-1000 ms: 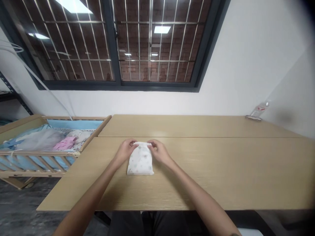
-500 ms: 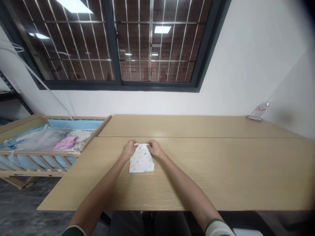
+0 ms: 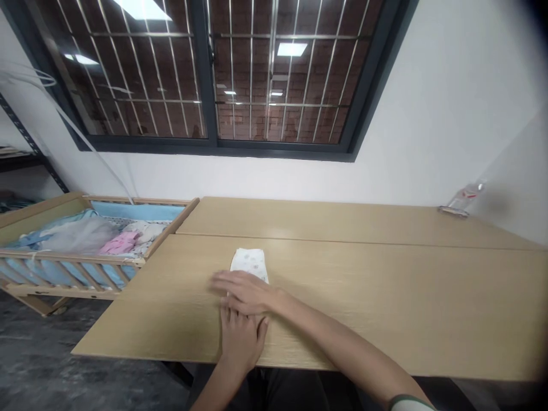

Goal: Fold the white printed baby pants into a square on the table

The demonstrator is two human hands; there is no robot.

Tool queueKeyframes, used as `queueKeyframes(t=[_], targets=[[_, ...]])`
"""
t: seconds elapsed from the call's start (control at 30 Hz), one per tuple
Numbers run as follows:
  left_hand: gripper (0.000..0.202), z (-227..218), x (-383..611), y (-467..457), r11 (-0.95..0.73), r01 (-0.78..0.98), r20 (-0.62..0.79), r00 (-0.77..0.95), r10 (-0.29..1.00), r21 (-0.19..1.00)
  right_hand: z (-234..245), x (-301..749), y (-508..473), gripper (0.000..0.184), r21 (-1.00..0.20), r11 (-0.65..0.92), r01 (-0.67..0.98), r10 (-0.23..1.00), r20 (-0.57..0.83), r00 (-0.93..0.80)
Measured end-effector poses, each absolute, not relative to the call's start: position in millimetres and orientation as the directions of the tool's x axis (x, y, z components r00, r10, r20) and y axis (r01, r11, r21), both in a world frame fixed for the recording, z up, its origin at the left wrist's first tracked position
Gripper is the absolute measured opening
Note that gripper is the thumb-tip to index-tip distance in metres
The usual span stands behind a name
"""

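Note:
A small folded white cloth (image 3: 249, 261) with a faint scattered print lies flat on the wooden table. My right hand (image 3: 246, 291) stretches across its near part, fingers extended to the left and slightly blurred, hiding that part of it. My left hand (image 3: 242, 339) is palm down at the near end of the cloth, its fingers pointing forward and their tips partly under my right hand. Neither hand is gripping anything. Whether my right palm presses on the cloth or hovers just above it, I cannot tell.
Left of the table (image 3: 363, 302) stands a wooden crib (image 3: 141, 262) with blue lining, holding a pink cloth (image 3: 121, 242) and other fabrics. A clear bottle (image 3: 466, 196) leans in the far right corner, by a small flat object. A barred window (image 3: 278, 151) is above.
Both hands have let go of the cloth's far corners. They came back toward me, the right sweeping left across the cloth and the left to its near end. The view shifted slightly.

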State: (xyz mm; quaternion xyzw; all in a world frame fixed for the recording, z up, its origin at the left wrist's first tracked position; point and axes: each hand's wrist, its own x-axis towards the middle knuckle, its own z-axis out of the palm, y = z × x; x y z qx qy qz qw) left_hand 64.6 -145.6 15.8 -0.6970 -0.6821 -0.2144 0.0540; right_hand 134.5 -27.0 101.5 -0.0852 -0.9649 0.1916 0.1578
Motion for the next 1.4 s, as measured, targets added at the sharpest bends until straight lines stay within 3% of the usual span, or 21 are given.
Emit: queueKeyframes(t=[0.1,0.27,0.5,0.7,1.03,1.17,1.27,1.4], targets=[[0.048,5.6,60.6,-143.3,-0.094,0.968,0.355,0.005,0.935,0.234,82.0,134.0,-30.5,0.054,-0.449,0.891,0.07,0.174,0.195,-0.965],[0.053,8.4,60.5,-144.9,-0.063,0.977,0.408,-0.025,0.913,0.202,62.1,147.2,-10.8,0.055,-0.516,0.816,0.261,0.321,0.029,-0.946],[0.056,10.5,60.3,-146.6,-0.064,0.972,0.433,-0.041,0.9,0.225,53.4,152.4,50.0,0.063,-0.396,0.834,0.385,0.415,-0.009,-0.91],[0.056,8.1,55.9,-145.7,-0.092,0.972,0.484,-0.024,0.874,0.215,48.5,154.9,89.3,0.064,-0.37,0.838,0.4,0.457,0.077,-0.886],[0.053,16.1,57.6,-139.9,-0.086,0.977,0.435,-0.007,0.9,0.194,52.6,146.7,88.3,0.064,-0.383,0.813,0.438,0.512,0.113,-0.852],[0.038,32.6,37.0,-124.3,-0.151,0.954,0.377,0.045,0.925,0.257,79.7,151.4,80.6,0.064,-0.436,0.764,0.476,0.612,0.256,-0.748],[0.029,41.1,6.2,-111.1,-0.27,0.91,0.342,0.156,0.926,0.315,97.6,165.8,60.6,0.056,-0.468,0.739,0.485,0.659,0.353,-0.664],[0.025,38.5,-31.8,-99.6,-0.406,0.858,0.31,0.312,0.898,0.314,99.9,191.0,20.0,0.034,-0.495,0.725,0.478,0.649,0.261,-0.714]])
